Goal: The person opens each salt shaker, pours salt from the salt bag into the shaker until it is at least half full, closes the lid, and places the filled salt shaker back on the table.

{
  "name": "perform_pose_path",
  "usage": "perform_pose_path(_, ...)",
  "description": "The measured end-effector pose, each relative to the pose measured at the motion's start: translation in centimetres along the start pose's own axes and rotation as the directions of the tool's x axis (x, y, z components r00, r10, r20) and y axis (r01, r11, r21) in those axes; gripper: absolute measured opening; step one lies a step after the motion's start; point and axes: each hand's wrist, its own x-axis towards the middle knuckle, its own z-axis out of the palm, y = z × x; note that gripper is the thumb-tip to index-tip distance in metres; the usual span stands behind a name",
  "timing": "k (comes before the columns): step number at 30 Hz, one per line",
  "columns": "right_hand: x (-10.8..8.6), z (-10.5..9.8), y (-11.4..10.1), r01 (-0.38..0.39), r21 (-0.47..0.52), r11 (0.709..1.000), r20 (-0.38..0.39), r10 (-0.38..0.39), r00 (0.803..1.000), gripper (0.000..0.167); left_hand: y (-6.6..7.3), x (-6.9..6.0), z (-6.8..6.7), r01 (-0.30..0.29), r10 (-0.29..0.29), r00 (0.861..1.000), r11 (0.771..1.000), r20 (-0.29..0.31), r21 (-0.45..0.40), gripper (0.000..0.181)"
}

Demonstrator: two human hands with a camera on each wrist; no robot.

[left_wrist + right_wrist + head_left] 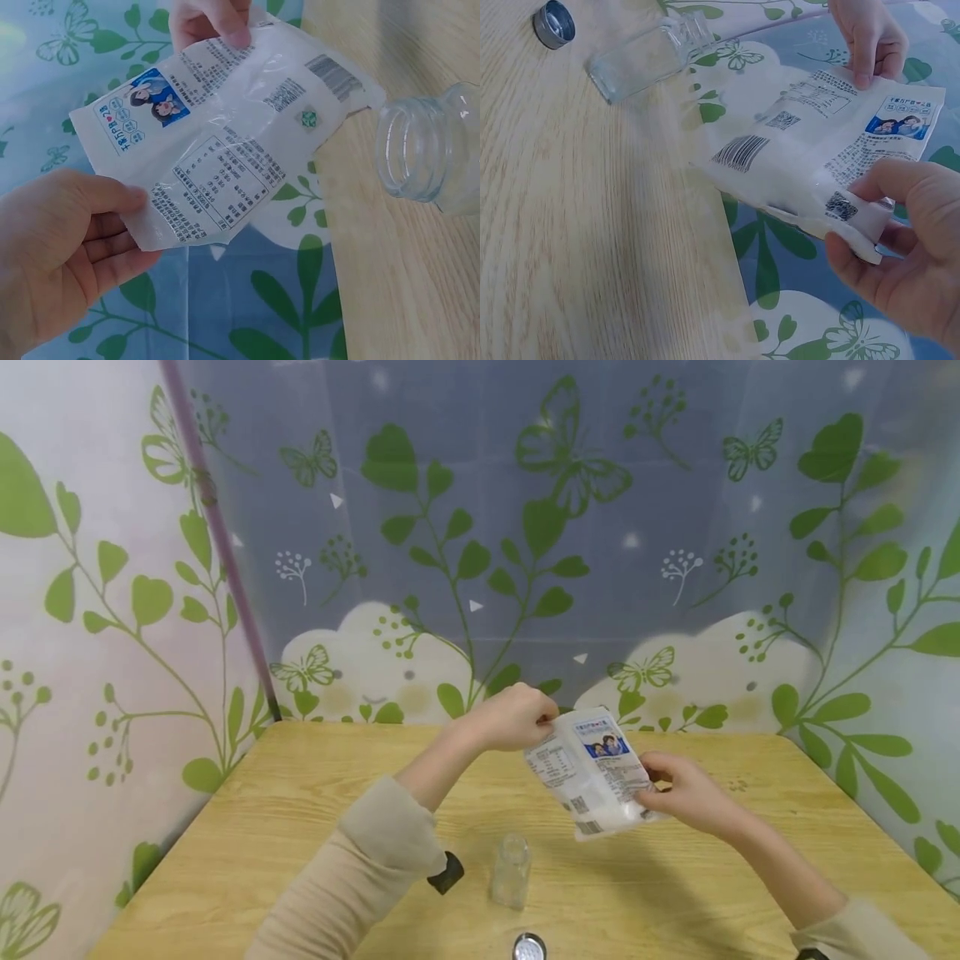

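Note:
Both hands hold a white printed plastic packet (592, 777) above the table, its printed back with a small blue picture facing me. My left hand (516, 717) pinches the packet's upper left corner between thumb and fingers, as the left wrist view also shows. At the lower right edge, my right hand (690, 793) grips it with the thumb on the printed face. What the packet contains is hidden. Below it an uncapped clear glass bottle (512, 872) stands upright on the table. Nearer to me lies a silver metal cap (529, 947), off the bottle.
A light wooden table (337, 777) extends under both arms. Behind it and along the sides hang curtains (465, 510) printed with green leaves and butterflies. A purple pole (217, 527) rises at the back left corner.

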Motion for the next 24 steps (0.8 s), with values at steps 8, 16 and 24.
perform_pose_path(8, -0.4, 0.2, 0.5, 0.066, -0.02, 0.998, -0.034, -0.067, 0.997, 0.015, 1.2, -0.7, 0.8, -0.028, 0.05, 0.996, 0.953, -0.067, 0.301, 0.013)
perform_pose_path(16, -1.1, 0.5, 0.5, 0.084, -0.051, 0.995, -0.009, -0.085, 0.996, 0.014, 1.7, -2.3, 2.6, -0.024, 0.098, 0.99, 0.833, -0.105, 0.553, 0.014)
perform_pose_path(24, -1.5, 0.3, -0.1, 0.103, -0.119, 0.987, 0.041, -0.099, 0.994, 0.018, 1.9, -4.1, 3.9, -0.033, 0.161, 0.974, 0.798, -0.16, 0.602, 0.009)
